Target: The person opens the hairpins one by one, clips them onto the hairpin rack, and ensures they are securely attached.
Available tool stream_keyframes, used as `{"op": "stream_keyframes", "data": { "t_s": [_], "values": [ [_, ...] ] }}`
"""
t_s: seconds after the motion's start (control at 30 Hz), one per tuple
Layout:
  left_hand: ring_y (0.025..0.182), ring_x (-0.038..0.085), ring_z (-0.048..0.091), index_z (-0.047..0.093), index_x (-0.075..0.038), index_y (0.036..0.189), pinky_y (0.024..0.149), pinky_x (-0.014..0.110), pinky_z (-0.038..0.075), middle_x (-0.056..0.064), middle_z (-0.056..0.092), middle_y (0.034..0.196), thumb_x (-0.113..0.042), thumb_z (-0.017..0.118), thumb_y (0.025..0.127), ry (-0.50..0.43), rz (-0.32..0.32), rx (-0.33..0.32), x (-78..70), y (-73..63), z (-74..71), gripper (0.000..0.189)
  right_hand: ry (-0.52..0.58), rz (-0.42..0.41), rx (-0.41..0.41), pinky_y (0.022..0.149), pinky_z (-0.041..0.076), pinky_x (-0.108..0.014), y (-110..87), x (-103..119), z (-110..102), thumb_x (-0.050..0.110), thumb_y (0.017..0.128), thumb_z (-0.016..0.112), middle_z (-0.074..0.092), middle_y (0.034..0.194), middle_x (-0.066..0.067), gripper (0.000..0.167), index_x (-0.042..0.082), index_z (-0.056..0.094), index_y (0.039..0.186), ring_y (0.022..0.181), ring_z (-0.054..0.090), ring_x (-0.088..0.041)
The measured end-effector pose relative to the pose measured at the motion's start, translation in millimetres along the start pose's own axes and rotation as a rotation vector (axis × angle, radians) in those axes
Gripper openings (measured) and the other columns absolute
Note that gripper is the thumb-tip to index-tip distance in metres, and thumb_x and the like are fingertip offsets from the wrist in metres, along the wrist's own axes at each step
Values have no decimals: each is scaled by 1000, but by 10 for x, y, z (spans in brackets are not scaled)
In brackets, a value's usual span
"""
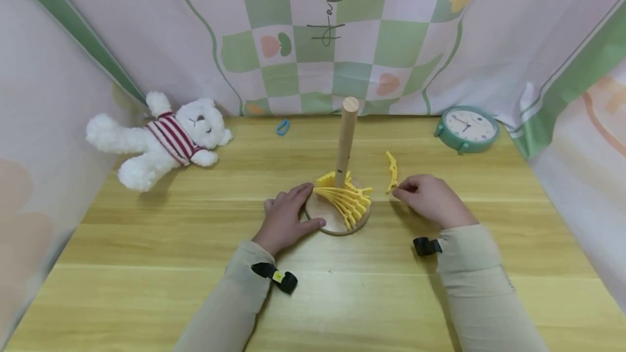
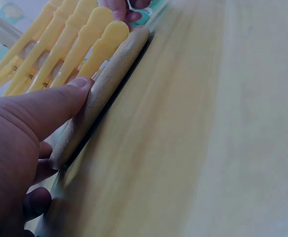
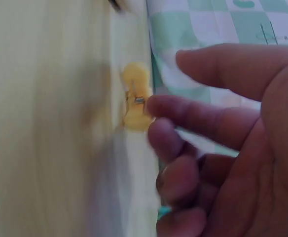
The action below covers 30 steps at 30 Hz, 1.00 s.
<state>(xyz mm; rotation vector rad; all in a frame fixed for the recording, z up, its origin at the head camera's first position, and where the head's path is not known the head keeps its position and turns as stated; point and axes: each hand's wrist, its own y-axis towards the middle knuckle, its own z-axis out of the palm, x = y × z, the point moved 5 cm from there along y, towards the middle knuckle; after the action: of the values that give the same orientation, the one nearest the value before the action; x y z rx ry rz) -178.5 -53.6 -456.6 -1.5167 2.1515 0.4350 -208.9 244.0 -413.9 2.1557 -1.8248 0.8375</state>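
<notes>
A round wooden stand bears an upright dowel. Several yellow alligator hair clips fan out over its base beside the dowel. My left hand holds the base's left rim, thumb at the near edge and fingers round the far side; in the left wrist view the thumb presses by the clips' rounded ends. To the right of the stand, one more yellow clip lies on the table. My right hand is at its near end, index fingertip against it, thumb held apart.
A white teddy bear in a striped shirt lies at the back left. A small blue ring-shaped piece rests near the back edge. At the back right is a green clock. Patterned curtains hang round the wooden table.
</notes>
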Motion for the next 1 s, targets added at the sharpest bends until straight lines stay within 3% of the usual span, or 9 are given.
{"op": "stream_keyframes", "data": {
  "t_s": [0.13, 0.37, 0.53, 0.77, 1.0],
  "values": [
    [118, 25, 48, 38, -19, 156, 91, 47, 26, -2, 38, 160, -61, 68, 87, 0, -3, -4, 8, 0, -8, 87, -31, 94, 4, 62, 42, -36, -23, -142, -62, 43, 95, 64, 60, 75, -5, 36, 8, 64, 88, 71, 54, -23],
    [118, 25, 48, 38, -19, 156, 91, 47, 26, -2, 38, 159, -62, 68, 87, 1, 1, -6, 9, 0, -20, 87, 15, 145, -28, 85, 47, -55, 45, -85, -13, 57, 90, 66, 61, 119, -30, 77, -7, 48, 129, 105, 60, -42],
    [117, 25, 49, 38, -19, 156, 91, 47, 26, -1, 38, 159, -62, 68, 87, 5, 5, -13, -9, 13, -30, 87, -5, 139, -54, 86, 46, -55, 61, -32, 1, 53, 92, 66, 62, 115, -29, 72, -9, 52, 125, 103, 60, -41],
    [117, 26, 49, 38, -19, 156, 91, 46, 26, -2, 38, 159, -62, 68, 87, 10, -2, -3, -10, 17, -10, 87, -13, 138, -72, 80, 47, -51, 47, -138, -11, 39, 91, 67, 66, 105, -22, 56, -8, 58, 119, 91, 60, -34],
    [118, 26, 49, 38, -19, 156, 91, 47, 27, -2, 38, 159, -62, 68, 87, 12, -6, 0, -7, 5, -10, 87, 1, 188, -51, 81, 46, -53, 5, -252, -73, 48, 86, 73, 61, 114, -28, 73, -11, 53, 125, 98, 59, -40]
  ]
}}
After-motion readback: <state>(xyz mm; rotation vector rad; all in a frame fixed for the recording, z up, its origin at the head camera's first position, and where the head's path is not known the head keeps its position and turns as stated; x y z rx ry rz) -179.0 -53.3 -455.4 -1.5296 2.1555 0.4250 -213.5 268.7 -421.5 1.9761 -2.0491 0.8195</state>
